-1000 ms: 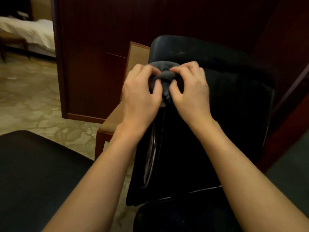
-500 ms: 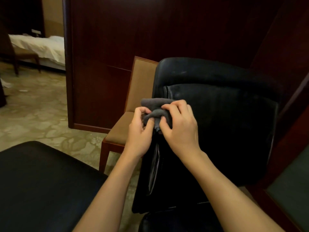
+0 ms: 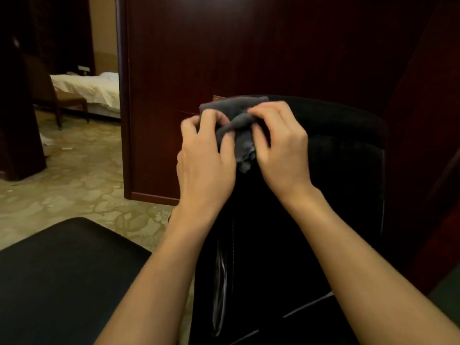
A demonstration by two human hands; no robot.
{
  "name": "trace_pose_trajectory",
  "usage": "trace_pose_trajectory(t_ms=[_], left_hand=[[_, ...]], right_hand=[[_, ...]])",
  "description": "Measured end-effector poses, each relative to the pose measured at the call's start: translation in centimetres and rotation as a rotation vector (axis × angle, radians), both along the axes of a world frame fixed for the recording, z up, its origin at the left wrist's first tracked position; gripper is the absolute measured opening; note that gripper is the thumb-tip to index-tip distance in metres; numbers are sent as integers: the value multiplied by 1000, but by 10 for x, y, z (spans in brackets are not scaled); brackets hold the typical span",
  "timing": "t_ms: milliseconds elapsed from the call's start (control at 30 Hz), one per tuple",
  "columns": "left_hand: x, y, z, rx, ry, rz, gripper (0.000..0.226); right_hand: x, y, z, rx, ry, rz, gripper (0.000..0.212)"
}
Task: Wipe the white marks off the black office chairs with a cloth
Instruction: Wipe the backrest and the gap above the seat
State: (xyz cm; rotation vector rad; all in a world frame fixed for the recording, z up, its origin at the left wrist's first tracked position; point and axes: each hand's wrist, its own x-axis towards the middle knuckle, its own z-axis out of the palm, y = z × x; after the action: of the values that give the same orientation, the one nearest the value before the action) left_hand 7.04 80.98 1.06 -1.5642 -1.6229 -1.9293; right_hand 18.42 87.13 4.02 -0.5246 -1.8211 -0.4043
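Both hands, left (image 3: 206, 158) and right (image 3: 281, 148), pinch a grey cloth (image 3: 236, 120).

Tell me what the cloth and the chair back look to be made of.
Cloth: grey, soft matte fabric, maybe microfibre; it bunches and folds limply between the left hand and right hand. Chair back: black, smooth, likely leather or faux leather, judging by its stitched seam and glossy edge highlights; dim light leaves this uncertain.

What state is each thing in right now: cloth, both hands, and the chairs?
grey cloth: bunched, held in both hands above the chair back.
left hand: fingers curled, pinching the cloth.
right hand: fingers curled, pinching the cloth.
black office chair: upright, untouched; marks too dark to tell.
second black seat: lower left, nothing on it.
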Motion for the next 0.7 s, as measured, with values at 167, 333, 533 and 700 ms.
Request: trace_pose_trajectory(t_ms=[167, 333, 533, 700], left_hand=[[9, 7, 13, -37, 117, 257, 16], [-6, -7, -23, -18, 217, 356, 15], [8, -12, -22, 61, 159, 466, 12], [11, 9, 10, 75, 278, 442, 14]], right_hand=[[-9, 12, 1, -42, 107, 44, 21], [-8, -2, -34, -52, 34, 56, 20], [-1, 3, -22, 17, -21, 49, 23], [1, 8, -2, -82, 2, -50, 24]])
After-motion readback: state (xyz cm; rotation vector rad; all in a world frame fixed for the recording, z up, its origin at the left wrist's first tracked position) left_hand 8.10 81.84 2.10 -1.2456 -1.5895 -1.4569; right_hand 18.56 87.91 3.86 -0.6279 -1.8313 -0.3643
